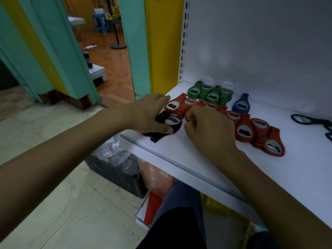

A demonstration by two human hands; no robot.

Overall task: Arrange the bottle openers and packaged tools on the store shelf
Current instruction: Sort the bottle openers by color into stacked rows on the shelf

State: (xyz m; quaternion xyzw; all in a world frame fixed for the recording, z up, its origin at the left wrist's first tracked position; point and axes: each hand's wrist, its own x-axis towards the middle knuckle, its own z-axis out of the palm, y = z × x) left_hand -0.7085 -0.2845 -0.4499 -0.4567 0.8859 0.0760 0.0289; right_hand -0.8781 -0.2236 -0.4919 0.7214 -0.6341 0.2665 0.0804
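Note:
My left hand (152, 112) grips a stack of black bottle openers (171, 123) at the front left corner of the white shelf (188, 155). My right hand (206, 126) pinches the edge of a red opener (186, 108) just right of that stack. Red bottle openers (251, 130) lie in overlapping stacks running diagonally across the shelf. Green openers (206, 92) sit in a row at the back. A single blue opener (241, 105) lies behind the red row.
Dark blue openers (309, 121) lie at the shelf's right edge. Below the shelf stand a dark crate of plastic bottles (116, 169) and red packages (154, 203). A yellow panel and teal door frame (136, 51) rise at left.

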